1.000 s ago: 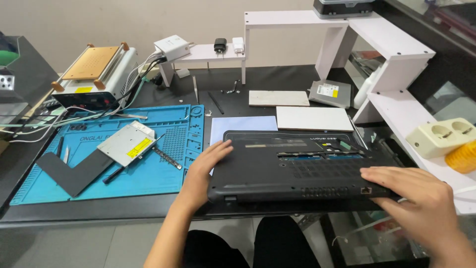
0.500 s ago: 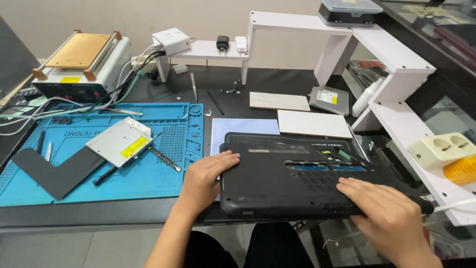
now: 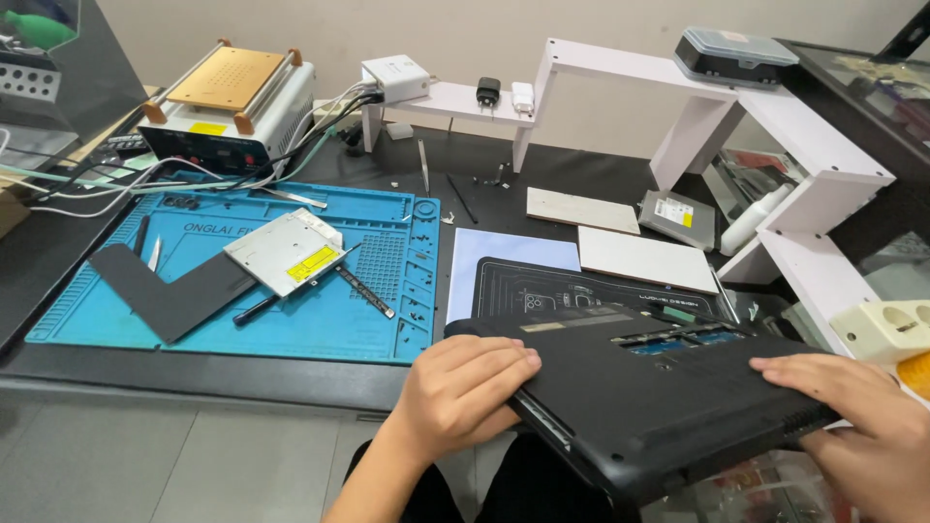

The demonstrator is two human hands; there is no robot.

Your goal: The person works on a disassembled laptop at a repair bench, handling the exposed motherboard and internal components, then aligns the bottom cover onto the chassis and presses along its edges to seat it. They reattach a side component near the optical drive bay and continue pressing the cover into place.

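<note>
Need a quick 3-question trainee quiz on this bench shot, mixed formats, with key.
1. True or false: both hands grip the laptop.
2. What lies on the blue mat? A) optical drive B) white shelf C) power strip
3. Fill in: the laptop's near edge is lifted off the ____.

Key:
1. True; left hand holds its left edge, right hand its right.
2. A, the optical drive.
3. Desk.

A black workbench (image 3: pixel 581 179) is covered by a blue repair mat (image 3: pixel 291 320), white panels (image 3: pixel 644 257) and a heating machine (image 3: pixel 228 107).
</note>
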